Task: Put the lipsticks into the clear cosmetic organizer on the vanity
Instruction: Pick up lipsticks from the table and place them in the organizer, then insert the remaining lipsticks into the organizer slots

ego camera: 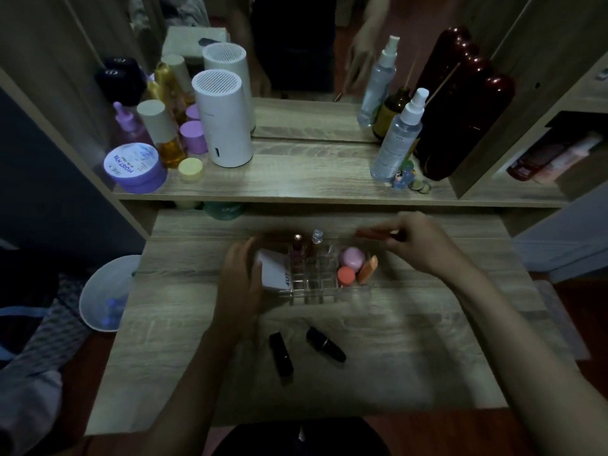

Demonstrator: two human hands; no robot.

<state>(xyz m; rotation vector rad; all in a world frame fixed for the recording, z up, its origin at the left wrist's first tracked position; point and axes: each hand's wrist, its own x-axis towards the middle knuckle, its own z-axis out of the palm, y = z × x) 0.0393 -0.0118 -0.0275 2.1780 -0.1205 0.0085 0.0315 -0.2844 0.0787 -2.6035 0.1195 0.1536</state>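
Note:
A clear cosmetic organizer [316, 287] stands on the wooden vanity [411, 340], with a white box, small bottles and pink and orange sponges in it. My left hand [240, 278] rests against its left side, touching the white box [274, 269]. Above the organizer's back right corner, my right hand [418, 240] pinches a reddish lipstick [375, 233] held level and blurred. Two dark lipsticks [281, 353] [325, 343] lie on the vanity in front of the organizer.
A raised shelf [296, 182] behind holds a white cylinder [222, 123], purple jars, amber bottles, a spray bottle [396, 139] and a dark red case. A mirror stands at the back. A white bin [105, 291] sits on the floor at left.

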